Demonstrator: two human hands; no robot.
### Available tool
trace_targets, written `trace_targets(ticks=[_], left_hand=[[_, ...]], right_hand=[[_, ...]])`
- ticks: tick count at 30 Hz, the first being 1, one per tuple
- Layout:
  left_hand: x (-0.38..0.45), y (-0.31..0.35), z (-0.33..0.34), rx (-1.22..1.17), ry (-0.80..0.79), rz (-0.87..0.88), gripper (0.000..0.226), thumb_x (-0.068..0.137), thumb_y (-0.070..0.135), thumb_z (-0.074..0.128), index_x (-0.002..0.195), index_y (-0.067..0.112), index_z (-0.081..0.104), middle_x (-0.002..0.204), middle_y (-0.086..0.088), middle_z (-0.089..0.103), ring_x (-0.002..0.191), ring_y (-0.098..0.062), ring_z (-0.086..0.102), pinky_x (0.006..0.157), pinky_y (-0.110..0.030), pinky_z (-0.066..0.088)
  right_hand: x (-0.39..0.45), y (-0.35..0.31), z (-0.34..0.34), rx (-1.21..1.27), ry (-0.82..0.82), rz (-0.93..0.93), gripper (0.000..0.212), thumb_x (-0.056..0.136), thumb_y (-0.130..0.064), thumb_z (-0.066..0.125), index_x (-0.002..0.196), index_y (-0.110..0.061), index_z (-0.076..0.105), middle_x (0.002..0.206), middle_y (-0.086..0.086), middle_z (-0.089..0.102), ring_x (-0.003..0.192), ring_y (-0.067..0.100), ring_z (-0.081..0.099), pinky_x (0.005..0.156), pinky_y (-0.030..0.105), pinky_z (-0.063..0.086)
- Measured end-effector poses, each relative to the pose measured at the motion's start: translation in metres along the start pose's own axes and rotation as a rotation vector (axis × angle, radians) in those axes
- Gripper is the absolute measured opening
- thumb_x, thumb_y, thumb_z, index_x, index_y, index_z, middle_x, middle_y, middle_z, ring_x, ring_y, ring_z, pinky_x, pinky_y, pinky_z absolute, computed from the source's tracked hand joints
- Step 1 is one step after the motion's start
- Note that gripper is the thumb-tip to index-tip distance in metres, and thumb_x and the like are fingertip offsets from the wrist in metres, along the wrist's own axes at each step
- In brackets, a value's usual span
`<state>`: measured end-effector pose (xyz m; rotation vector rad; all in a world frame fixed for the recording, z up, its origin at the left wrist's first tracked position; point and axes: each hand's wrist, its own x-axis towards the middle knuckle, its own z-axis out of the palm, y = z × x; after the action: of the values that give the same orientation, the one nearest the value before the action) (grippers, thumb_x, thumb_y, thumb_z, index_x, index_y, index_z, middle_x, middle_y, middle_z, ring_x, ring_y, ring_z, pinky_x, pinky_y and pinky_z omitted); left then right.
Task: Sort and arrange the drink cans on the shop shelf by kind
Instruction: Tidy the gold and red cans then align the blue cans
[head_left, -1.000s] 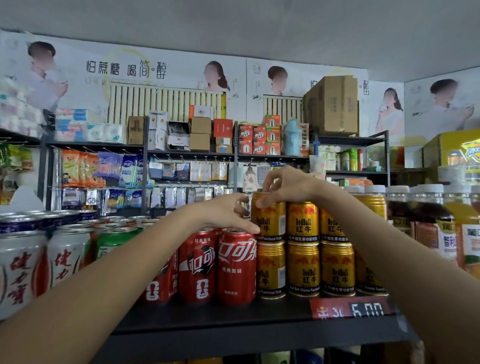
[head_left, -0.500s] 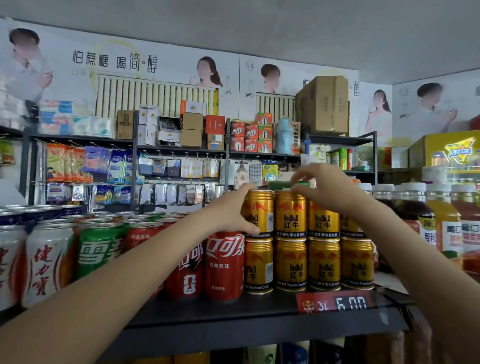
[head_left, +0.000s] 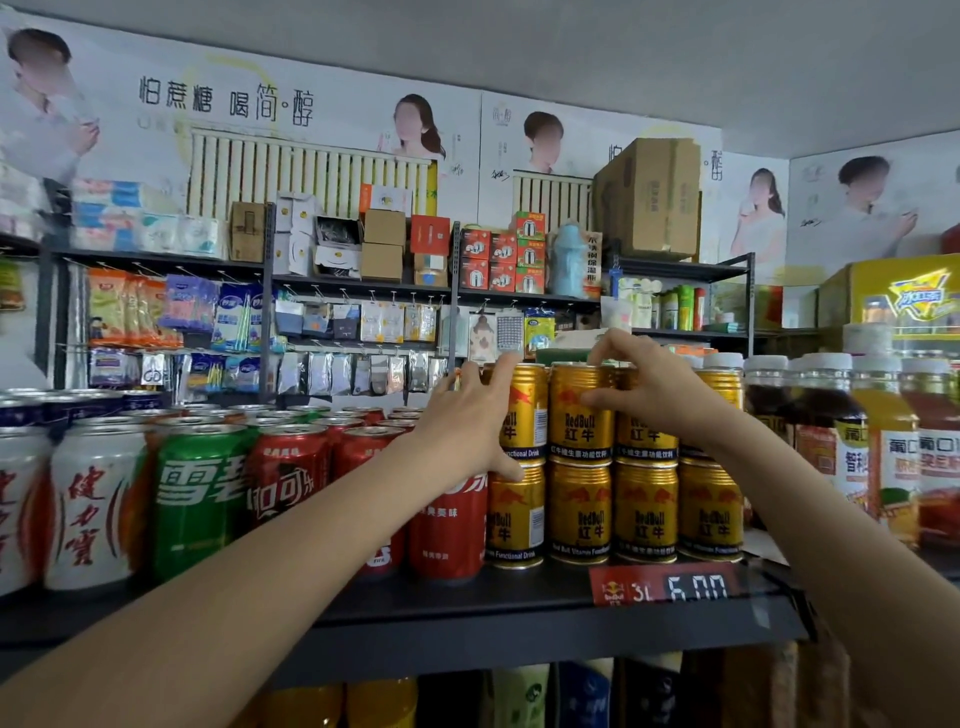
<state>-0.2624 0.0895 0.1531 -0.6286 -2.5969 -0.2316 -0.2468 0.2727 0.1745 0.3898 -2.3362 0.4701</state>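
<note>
**Both hands on the upper gold cans**

We see the gold cans (head_left: 613, 512) standing in two layers at the right part of the dark shelf (head_left: 519, 597), just above the red price tag (head_left: 667, 590). Our left hand (head_left: 467, 421) lies flat against the outer side of the upper left gold can (head_left: 524, 410), its fingers straight and spread. Our right hand (head_left: 644, 384) grips the upper gold can beside it (head_left: 579, 415), fingertips curled over the rim and the thumb on the front. To the left stand the red cola cans (head_left: 447, 525), then a green can (head_left: 200, 499) and white cans (head_left: 96, 504). Bottles (head_left: 883, 441) stand on the right.
</note>
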Motion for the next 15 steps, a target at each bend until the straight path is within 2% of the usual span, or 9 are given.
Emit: trace_targets(ticks=[2,4,7,9,12,15], left_hand=[[0.001,-0.001,0.000,0.005,0.007,0.003,0.111,0.071,0.038,0.076,0.145,0.024,-0.006,0.147,-0.020,0.018,0.137,-0.041,0.018,0.111,-0.045,0.019],[0.003,-0.002,0.001,0.011,0.017,0.006,0.111,0.069,0.039,0.077,0.145,0.023,-0.003,0.146,-0.019,0.020,0.137,-0.040,0.019,0.111,-0.045,0.019],[0.005,-0.004,0.003,0.030,0.030,0.015,0.112,0.067,0.042,0.078,0.144,0.021,-0.001,0.145,-0.021,0.023,0.136,-0.038,0.022,0.113,-0.045,0.014],[0.005,-0.005,0.004,0.039,0.033,0.018,0.113,0.066,0.043,0.078,0.144,0.019,-0.001,0.144,-0.022,0.024,0.136,-0.036,0.024,0.114,-0.045,0.010],[0.006,-0.004,0.005,0.026,0.034,0.015,0.111,0.066,0.042,0.079,0.142,0.019,0.001,0.144,-0.022,0.024,0.136,-0.036,0.024,0.114,-0.046,0.009],[0.006,-0.004,0.005,0.028,0.027,0.012,0.112,0.067,0.041,0.078,0.143,0.020,-0.001,0.145,-0.022,0.022,0.137,-0.037,0.019,0.114,-0.047,0.008]], right_hand=[[0.004,-0.005,-0.002,-0.127,-0.094,0.038,0.039,0.077,-0.036,0.072,0.101,-0.024,0.044,0.107,-0.004,0.052,0.109,0.020,0.048,0.108,0.047,0.026],[0.009,-0.012,-0.003,-0.246,-0.160,0.070,0.047,0.076,-0.041,0.072,0.109,-0.023,0.044,0.107,-0.004,0.053,0.114,0.022,0.049,0.110,0.047,0.018],[0.016,-0.019,-0.004,-0.307,-0.177,0.098,0.048,0.075,-0.041,0.072,0.109,-0.018,0.046,0.119,0.003,0.056,0.114,0.023,0.049,0.101,0.040,0.030],[0.018,-0.016,-0.003,-0.187,-0.158,0.127,0.045,0.071,-0.040,0.076,0.099,-0.020,0.046,0.114,0.003,0.055,0.110,0.022,0.049,0.097,0.038,0.034],[0.015,-0.007,-0.002,0.041,-0.075,0.160,0.045,0.063,-0.034,0.082,0.088,-0.019,0.048,0.107,0.000,0.054,0.107,0.023,0.050,0.097,0.049,0.040],[0.012,-0.011,-0.006,0.296,0.049,0.145,0.041,0.066,-0.020,0.081,0.087,-0.014,0.046,0.101,0.003,0.058,0.090,0.022,0.058,0.073,0.040,0.053]])
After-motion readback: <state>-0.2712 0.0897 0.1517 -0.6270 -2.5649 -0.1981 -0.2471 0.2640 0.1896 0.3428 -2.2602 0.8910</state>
